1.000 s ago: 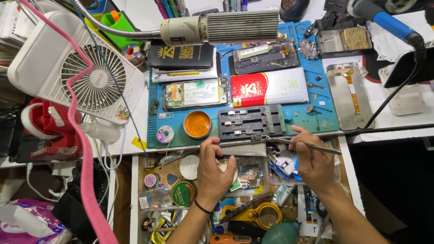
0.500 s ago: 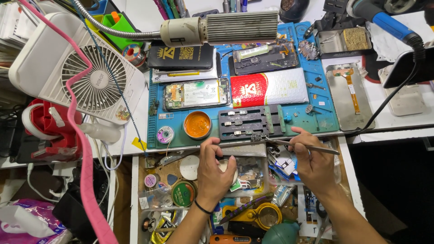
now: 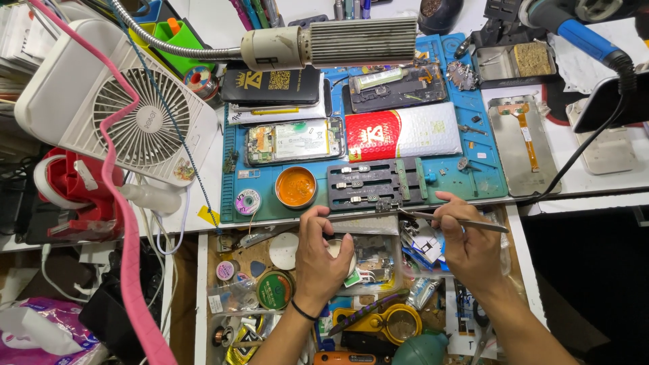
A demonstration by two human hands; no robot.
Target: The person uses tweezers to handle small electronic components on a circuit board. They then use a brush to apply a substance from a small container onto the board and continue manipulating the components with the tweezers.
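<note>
While the left hand (image 3: 323,253) rests at the front edge of the blue work mat (image 3: 487,182), its fingers curled and pressed together around a small pale part whose kind cannot be told, the right hand (image 3: 470,247) pinches slim tweezers (image 3: 449,217) between thumb and forefinger. Tweezer tips: directed at a small dark component (image 3: 385,205) lying just at the mat's near edge, in front of the black board holder (image 3: 375,184); whether tips and component touch cannot be told. Adjacent items: orange paste tin (image 3: 296,186), solder spool (image 3: 247,201), opened phone (image 3: 295,141), red padded envelope (image 3: 402,132), white desk fan (image 3: 135,115). Beneath the hands: open drawer (image 3: 270,270) crowded with tins, tools and packets. Hazards, as judged: the component sits so near the edge that a slip of the tweezers could flick it into the cluttered drawer, where it would be hard to find; too hard a pinch could mar or spring it away; air from the fan, if running, could shift loose small parts.
</note>
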